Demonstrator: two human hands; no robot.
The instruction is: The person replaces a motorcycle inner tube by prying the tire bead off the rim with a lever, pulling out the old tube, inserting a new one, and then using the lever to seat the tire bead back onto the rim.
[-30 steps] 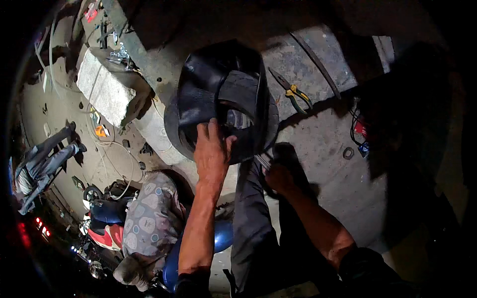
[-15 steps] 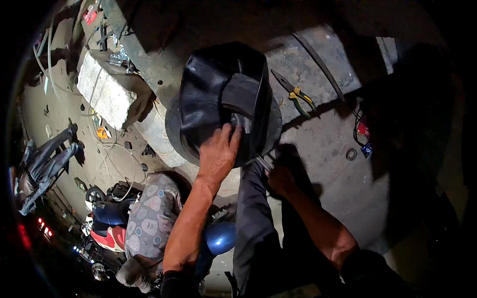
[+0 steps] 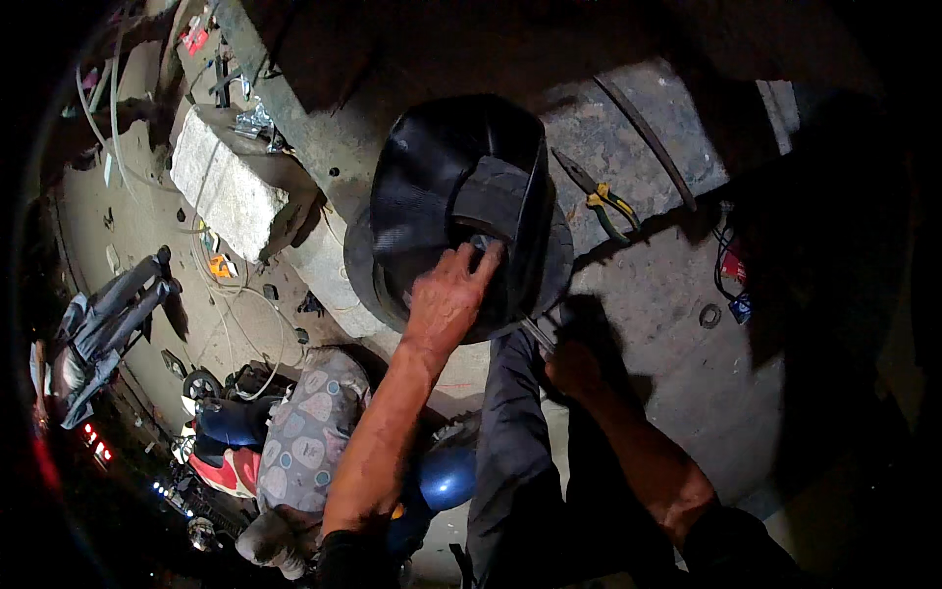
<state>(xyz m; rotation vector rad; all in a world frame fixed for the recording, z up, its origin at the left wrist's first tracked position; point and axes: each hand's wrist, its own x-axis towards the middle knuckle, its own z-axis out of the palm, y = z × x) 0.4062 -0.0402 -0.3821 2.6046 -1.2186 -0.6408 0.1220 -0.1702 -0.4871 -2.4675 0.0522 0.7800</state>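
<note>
A hollow, creased black rubber piece with fine ribs (image 3: pixel 417 177) sits on a wider round dark base (image 3: pixel 361 260) in front of me. Inside its opening shows a curved dark block (image 3: pixel 491 196). My left hand (image 3: pixel 453 294) comes over the near rim with fingers bent into that opening, closed on something dark that I cannot make out. My right hand (image 3: pixel 572 368) is in shadow below, wrapped round a shiny metal rod (image 3: pixel 538 334). The rod's far end meets the near right edge of the round base.
Pliers with yellow and dark handles (image 3: pixel 603 201) and a long curved bar (image 3: pixel 648 142) lie to the right. A small ring (image 3: pixel 709 315) is on the ground. Left stand a pale stone block (image 3: pixel 235 187), loose hoses, a person in a patterned top (image 3: pixel 314 432), and a motorcycle (image 3: pixel 231 420).
The whole view has shifted slightly, so everything sits a little further right and lower. My left fingers have changed position slightly in the opening. My right hand keeps its hold on the rod.
</note>
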